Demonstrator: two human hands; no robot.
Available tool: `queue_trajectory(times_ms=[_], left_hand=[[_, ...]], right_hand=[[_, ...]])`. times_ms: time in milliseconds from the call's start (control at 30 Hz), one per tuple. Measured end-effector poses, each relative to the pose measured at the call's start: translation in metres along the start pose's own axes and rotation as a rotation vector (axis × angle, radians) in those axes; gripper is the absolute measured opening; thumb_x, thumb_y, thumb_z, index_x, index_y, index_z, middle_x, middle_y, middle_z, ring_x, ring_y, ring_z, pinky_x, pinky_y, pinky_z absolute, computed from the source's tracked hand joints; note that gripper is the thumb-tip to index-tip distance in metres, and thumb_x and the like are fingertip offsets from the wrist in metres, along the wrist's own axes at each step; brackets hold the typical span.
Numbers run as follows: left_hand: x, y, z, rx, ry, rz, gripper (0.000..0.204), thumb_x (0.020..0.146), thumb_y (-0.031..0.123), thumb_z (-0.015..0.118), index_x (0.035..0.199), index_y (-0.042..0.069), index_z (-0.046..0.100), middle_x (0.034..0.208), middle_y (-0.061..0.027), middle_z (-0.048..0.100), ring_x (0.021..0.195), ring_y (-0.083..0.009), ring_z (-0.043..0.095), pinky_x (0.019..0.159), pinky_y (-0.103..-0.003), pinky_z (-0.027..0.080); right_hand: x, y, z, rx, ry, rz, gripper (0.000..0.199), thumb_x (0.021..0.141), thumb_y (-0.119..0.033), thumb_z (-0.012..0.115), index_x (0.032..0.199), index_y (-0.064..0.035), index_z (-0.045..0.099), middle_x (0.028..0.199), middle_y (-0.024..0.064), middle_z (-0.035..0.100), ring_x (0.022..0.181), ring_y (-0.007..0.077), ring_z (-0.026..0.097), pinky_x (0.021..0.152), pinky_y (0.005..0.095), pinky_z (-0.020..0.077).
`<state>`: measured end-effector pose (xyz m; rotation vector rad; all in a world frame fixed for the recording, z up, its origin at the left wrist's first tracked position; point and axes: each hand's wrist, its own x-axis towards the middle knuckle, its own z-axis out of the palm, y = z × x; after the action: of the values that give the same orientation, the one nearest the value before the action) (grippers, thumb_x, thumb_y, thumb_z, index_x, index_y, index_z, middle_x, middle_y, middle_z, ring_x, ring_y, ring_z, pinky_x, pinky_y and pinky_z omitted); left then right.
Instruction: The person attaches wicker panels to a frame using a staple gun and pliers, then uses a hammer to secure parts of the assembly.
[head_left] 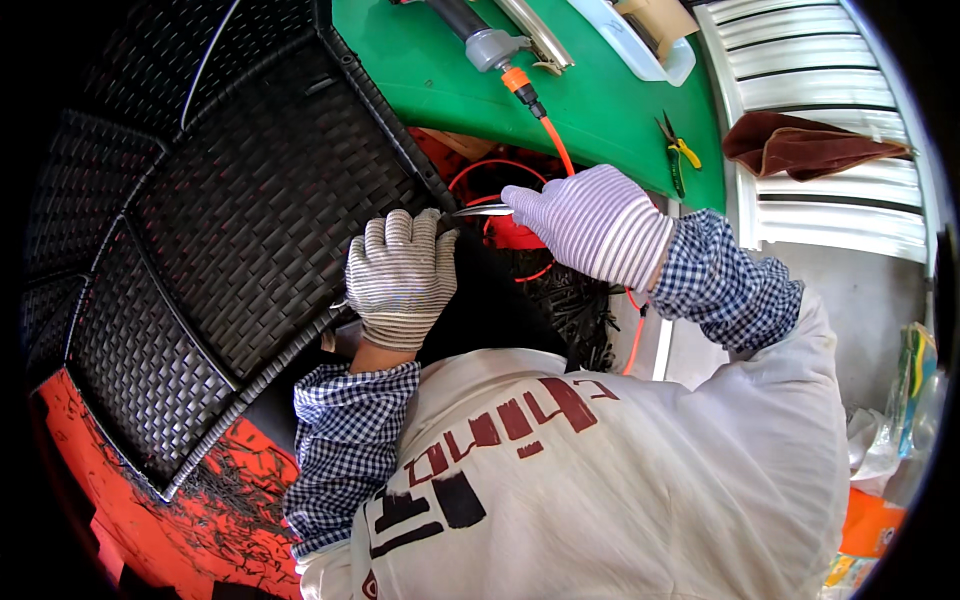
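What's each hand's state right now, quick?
Left hand: at the edge of the black woven piece; grip can't be told.
Right hand: closed, holding a silver metal tool.

A green table (620, 130) with a smooth top and a curved near edge spans the upper part of the view. To its right stands a pale, silvery slatted panel (820, 50), its broad ribs bowed by the lens and shining brightly where light strikes them. Below the panel lies a smooth grey surface (850, 310); whether it is floor or wall is hard to tell. A slim white strip (665, 345) runs down beside it. At lower left, the red floor (75, 420) is strewn with thin black scraps (230, 490).
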<state>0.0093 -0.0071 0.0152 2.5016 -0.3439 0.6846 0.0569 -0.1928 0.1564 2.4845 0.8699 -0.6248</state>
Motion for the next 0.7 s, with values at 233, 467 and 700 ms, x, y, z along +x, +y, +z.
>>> queue_trajectory(times_ms=[233,467,700], left_hand=[[-0.004,-0.003,0.004,0.012,-0.008,0.018,0.023,0.082,0.026,0.076,0.098,0.010,0.073,0.081,-0.0058,0.060,0.073,-0.0266,0.060,0.065,-0.041,0.048],[-0.003,-0.001,-0.001,0.012,-0.029,0.019,0.022,0.082,0.025,0.077,0.098,0.010,0.073,0.081,-0.0058,0.060,0.072,-0.0262,0.060,0.064,-0.040,0.048],[-0.001,0.001,0.001,0.033,0.014,0.029,0.022,0.081,0.025,0.079,0.098,0.010,0.074,0.080,-0.0058,0.062,0.070,-0.0259,0.061,0.063,-0.040,0.049]], right_hand=[[0.017,0.017,0.011,0.195,0.008,-0.127,0.020,0.101,-0.029,0.054,0.106,-0.0111,0.062,0.066,0.0129,0.062,0.063,0.0343,0.066,0.057,0.0493,0.0528],[0.018,0.029,0.042,0.245,0.212,-0.226,0.026,0.104,-0.037,0.049,0.105,-0.0131,0.061,0.062,0.0101,0.058,0.057,0.0319,0.062,0.053,0.0469,0.0505],[0.011,0.023,0.051,0.385,0.246,-0.143,0.025,0.100,-0.034,0.061,0.107,-0.0114,0.068,0.067,0.0112,0.065,0.057,0.0315,0.065,0.052,0.0417,0.0519]])
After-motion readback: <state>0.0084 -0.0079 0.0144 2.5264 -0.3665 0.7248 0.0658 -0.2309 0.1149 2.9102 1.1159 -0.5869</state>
